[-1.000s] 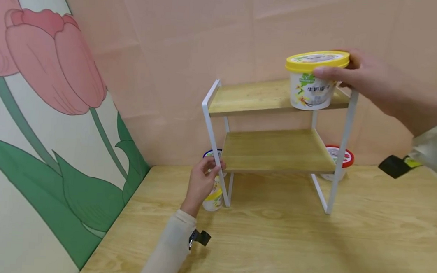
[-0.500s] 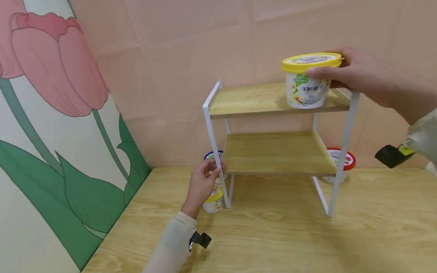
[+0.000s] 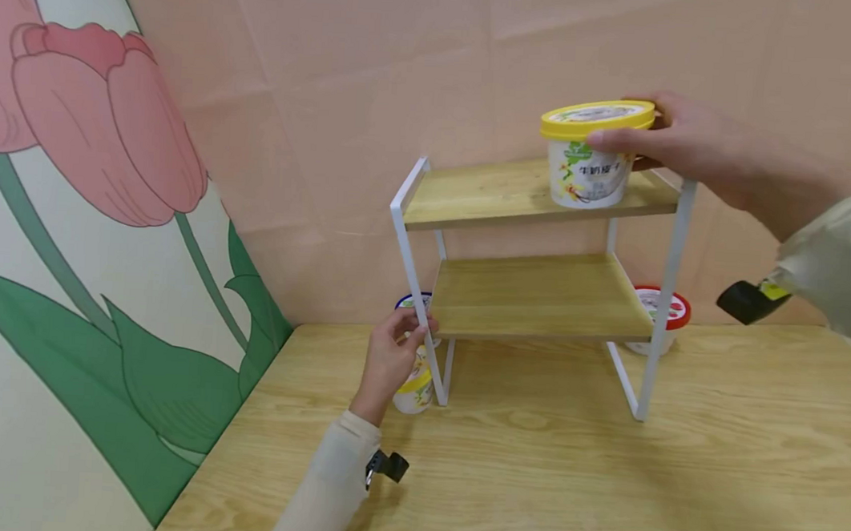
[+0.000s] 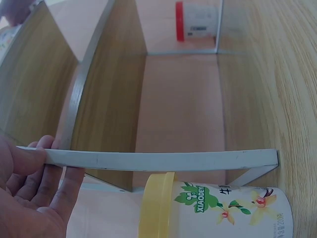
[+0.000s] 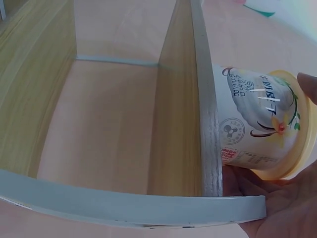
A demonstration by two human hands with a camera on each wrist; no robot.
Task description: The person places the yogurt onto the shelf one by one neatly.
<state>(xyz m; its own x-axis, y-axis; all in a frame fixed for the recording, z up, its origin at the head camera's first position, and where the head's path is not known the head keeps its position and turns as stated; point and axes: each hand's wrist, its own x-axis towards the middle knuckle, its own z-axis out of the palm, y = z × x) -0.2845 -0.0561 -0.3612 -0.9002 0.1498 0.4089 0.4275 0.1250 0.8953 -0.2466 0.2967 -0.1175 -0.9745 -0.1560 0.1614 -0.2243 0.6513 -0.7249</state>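
My right hand [image 3: 692, 147] grips a white tub [image 3: 589, 170] with a yellow lid, thumb on the front of the lid's rim and fingers behind. The tub is upright at the right half of the rack's upper board [image 3: 480, 190]; in the right wrist view its base is right at that board. My left hand [image 3: 390, 364] pinches the white front-left post [image 3: 409, 257] of the two-tier rack; the left wrist view has thumb and fingers around this bar [image 4: 158, 160]. Another yellow-lidded tub [image 3: 414, 400] stands beside the post, partly behind that hand.
A blue-lidded tub [image 3: 411, 300] is farther back on the left, mostly covered by hand and post. Behind the rack's right leg stands a red-lidded tub [image 3: 672, 314]. The lower board [image 3: 539, 295] is bare wood. A tulip-print panel [image 3: 111, 201] borders the wooden table [image 3: 530, 479] on the left.
My right hand has shifted the yellow-lidded tub a little to the left along the upper board. My left hand keeps its hold on the post.
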